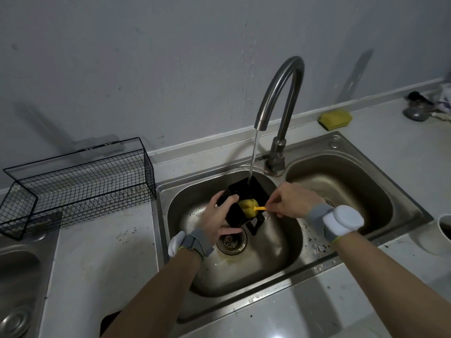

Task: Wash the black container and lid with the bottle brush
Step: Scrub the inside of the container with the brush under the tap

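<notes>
A black square container point(246, 191) is held tilted over the left sink basin point(288, 254), under running water from the faucet point(280, 98). My left hand point(219, 218) grips its left wall. My right hand point(292, 200) holds the yellow handle of the bottle brush point(249, 207), whose yellow sponge head sits inside the container. A black frame-like piece point(256, 225), possibly the lid, lies under the container near the drain point(231, 242).
A black wire basket point(80, 181) stands on the counter to the left. A yellow sponge point(335, 119) lies behind the right basin point(341, 181). A white cup point(439, 235) is at the right edge. Another sink point(17, 276) is at far left.
</notes>
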Available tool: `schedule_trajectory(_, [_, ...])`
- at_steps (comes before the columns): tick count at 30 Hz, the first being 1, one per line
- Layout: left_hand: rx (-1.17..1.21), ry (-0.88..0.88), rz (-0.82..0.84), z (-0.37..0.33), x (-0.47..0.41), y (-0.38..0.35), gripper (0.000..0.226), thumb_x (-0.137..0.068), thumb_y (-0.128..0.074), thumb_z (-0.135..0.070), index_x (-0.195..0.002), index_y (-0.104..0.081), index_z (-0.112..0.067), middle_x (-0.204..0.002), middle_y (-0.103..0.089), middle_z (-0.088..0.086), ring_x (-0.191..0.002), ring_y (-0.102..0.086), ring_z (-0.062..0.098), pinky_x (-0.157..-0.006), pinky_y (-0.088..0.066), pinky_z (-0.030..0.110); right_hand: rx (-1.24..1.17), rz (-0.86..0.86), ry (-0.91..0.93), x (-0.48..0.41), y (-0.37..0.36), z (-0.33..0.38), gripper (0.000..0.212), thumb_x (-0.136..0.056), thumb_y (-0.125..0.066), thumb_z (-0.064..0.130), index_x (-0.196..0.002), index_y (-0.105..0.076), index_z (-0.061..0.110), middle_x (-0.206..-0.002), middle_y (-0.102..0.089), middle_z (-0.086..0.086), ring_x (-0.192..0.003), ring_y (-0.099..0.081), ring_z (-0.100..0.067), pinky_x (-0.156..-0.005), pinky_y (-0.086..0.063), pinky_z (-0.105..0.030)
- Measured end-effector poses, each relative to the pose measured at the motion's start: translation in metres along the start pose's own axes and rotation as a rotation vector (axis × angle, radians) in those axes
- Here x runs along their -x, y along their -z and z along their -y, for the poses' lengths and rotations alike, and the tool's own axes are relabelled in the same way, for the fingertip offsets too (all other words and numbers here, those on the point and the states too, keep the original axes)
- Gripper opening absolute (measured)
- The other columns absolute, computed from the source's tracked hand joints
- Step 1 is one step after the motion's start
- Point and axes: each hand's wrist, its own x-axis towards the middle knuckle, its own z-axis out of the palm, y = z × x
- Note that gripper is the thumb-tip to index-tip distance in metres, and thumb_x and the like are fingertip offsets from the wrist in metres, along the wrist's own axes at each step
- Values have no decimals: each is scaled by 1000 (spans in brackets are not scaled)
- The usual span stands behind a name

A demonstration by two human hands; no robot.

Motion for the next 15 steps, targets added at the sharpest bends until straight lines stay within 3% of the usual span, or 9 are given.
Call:
schedule_trajectory(3, [17, 36, 37, 4, -4, -4, 64, -61, -88, -43, -117, -56, -46, -123, -64, -4, -94, -75, 34, -71, -60, 54, 105, -73, -81, 2, 6, -2, 21, -95, -57, 33, -107, -74, 33, -112, -70, -5, -105, -67, -31, -90, -56, -41])
schedule_trajectory(5, [40, 65, 79, 4, -6, -10, 69, -63, -88, -45, -123, -56, -41, -128, -64, 1, -95, -74, 38, -73, -60, 54, 125, -148, -116, 2, 5, 1, 26, -96, -54, 30, -116, -71, 29, -122, -65, -9, -112, -63, -37, -86, -52, -40])
schedule_trajectory(8, [75, 102, 115, 2, -10, -22, 60, -68, -83, -46, -122, -59, -36, -132, -63, 10, -99, -73, 38, -71, -60, 51, 157, -220, -98, 0, 4, 4, 27, -97, -51, 27, -120, -66, 25, -124, -60, -11, -114, -60, -39, -80, -43, -38])
schedule_trajectory(15, [72, 157, 184, -2, -19, -42, 54, -80, -75, -44, -127, -62, -22, -126, -69, 11, -98, -74, 33, -77, -60, 53, 124, -172, 38, 9, 21, 2, 19, -96, -56, 30, -105, -73, 35, -114, -60, -7, -113, -58, -34, -91, -50, -43])
